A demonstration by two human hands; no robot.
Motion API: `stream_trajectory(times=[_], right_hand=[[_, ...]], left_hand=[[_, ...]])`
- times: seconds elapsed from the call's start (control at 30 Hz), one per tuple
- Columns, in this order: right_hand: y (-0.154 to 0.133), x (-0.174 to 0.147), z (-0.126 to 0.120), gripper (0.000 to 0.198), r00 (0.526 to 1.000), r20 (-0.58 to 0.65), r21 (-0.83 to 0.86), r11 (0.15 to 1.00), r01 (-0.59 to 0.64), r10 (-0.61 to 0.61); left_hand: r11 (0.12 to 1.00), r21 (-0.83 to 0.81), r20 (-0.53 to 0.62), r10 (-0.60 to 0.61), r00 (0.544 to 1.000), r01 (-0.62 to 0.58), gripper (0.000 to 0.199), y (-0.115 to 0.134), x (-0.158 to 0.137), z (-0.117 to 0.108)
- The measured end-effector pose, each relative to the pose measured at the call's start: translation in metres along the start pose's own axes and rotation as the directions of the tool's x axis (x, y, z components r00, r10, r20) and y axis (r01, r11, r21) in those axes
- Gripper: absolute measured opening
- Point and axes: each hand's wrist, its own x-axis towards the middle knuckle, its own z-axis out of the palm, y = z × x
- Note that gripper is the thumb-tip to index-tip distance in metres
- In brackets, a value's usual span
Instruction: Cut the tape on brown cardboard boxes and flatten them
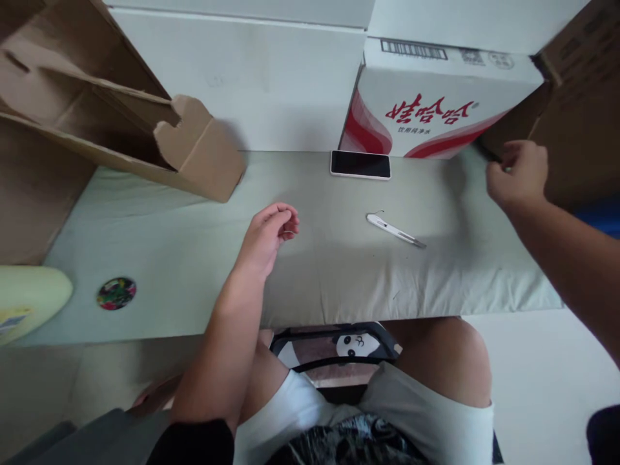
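My left hand (272, 236) is above the middle of the cloth-covered table (310, 271), its fingers curled in and the thumb pressed against them. A faint thin line shows by its fingertips, too fine to name. Off to the right, my right hand (520, 173) is raised with thumb and forefinger pinched together; what they hold, if anything, cannot be made out. Between the hands lies a slim white craft knife (393, 228), metal tip pointing right. A short dark thread (376, 212) curls at its left end. Behind the knife lies a phone (360, 165), its screen dark.
An open cardboard box (208, 155) stands at the back left. A white carton with red lettering (431, 110) stands at the back right. Near the left edge are a round patterned disc (116, 293) and a pale yellow bottle (33, 297). A panda-print item (334, 349) sits between the knees.
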Motion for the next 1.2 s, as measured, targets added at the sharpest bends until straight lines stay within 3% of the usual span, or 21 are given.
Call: stream_trajectory(times=[0.1,0.2,0.3,0.4,0.5,0.57,0.67,0.77,0.83,0.9,0.97,1.0,1.03,1.07,1.1,1.17,1.2], right_hand=[[-0.043,-0.022,-0.004,0.037,0.990,0.070,0.074,0.990,0.118,-0.123],[-0.098,-0.046,0.002,0.031,0.926,0.139,0.215,0.924,0.317,-0.351],[-0.171,-0.074,0.011,0.032,0.752,0.081,0.423,0.705,0.569,-0.655],[-0.259,-0.105,0.014,0.042,0.657,0.078,0.551,0.582,0.598,-0.749],[-0.345,-0.127,0.009,0.046,0.499,0.181,0.572,0.504,0.647,-0.847],[-0.388,-0.132,0.007,0.047,0.464,0.152,0.564,0.462,0.684,-0.872],[-0.421,-0.122,0.017,0.056,0.516,0.253,0.448,0.572,0.687,-0.818],[-0.417,-0.106,0.033,0.027,0.597,0.321,0.342,0.678,0.651,-0.735],[-0.395,-0.099,0.038,0.020,0.638,0.256,0.322,0.687,0.652,-0.726],[-0.359,-0.100,0.036,0.017,0.659,0.124,0.338,0.656,0.675,-0.742],[-0.312,-0.106,0.028,0.015,0.671,-0.013,0.341,0.627,0.700,-0.742],[-0.286,-0.112,0.021,0.016,0.673,-0.073,0.355,0.611,0.708,-0.736],[-0.259,-0.118,0.014,0.018,0.667,-0.142,0.377,0.583,0.719,-0.731],[-0.232,-0.124,0.006,0.020,0.656,-0.195,0.409,0.547,0.730,-0.730],[-0.206,-0.131,-0.002,0.022,0.655,-0.337,0.468,0.483,0.740,-0.677],[-0.160,-0.143,-0.021,0.023,0.686,-0.396,0.497,0.486,0.719,-0.610],[-0.141,-0.147,-0.031,0.023,0.710,-0.382,0.500,0.514,0.697,-0.592]], left_hand=[[0.997,0.013,-0.017,0.078,0.997,-0.078,0.009,0.004,-0.005,-0.004],[0.978,-0.001,-0.080,0.209,0.975,-0.209,0.009,0.008,-0.008,-0.010],[0.934,-0.055,-0.194,0.337,0.921,-0.353,0.013,0.013,-0.009,-0.019],[0.881,-0.087,-0.367,0.405,0.837,-0.465,0.021,0.021,-0.009,-0.029],[0.858,-0.082,-0.519,0.398,0.756,-0.507,0.026,0.028,-0.007,-0.041],[0.856,-0.055,-0.543,0.407,0.734,-0.514,0.025,0.029,-0.007,-0.049],[0.850,0.029,-0.509,0.466,0.724,-0.527,0.033,0.028,-0.009,-0.059],[0.827,0.092,-0.502,0.519,0.692,-0.554,0.032,0.028,-0.012,-0.064],[0.783,0.099,-0.558,0.554,0.618,-0.614,0.023,0.032,-0.014,-0.067],[0.714,0.127,-0.668,0.575,0.473,-0.688,0.019,0.039,-0.014,-0.071],[0.653,0.198,-0.772,0.564,0.294,-0.731,0.017,0.045,-0.013,-0.075],[0.640,0.224,-0.800,0.552,0.236,-0.735,0.016,0.048,-0.012,-0.076],[0.631,0.234,-0.814,0.543,0.206,-0.739,0.014,0.048,-0.011,-0.077],[0.624,0.228,-0.807,0.551,0.213,-0.748,0.012,0.048,-0.009,-0.076],[0.617,0.210,-0.778,0.576,0.253,-0.759,0.009,0.046,-0.007,-0.073],[0.613,0.132,-0.644,0.650,0.403,-0.779,0.005,0.038,-0.002,-0.061],[0.625,0.081,-0.549,0.678,0.488,-0.777,0.012,0.033,0.000,-0.053]])
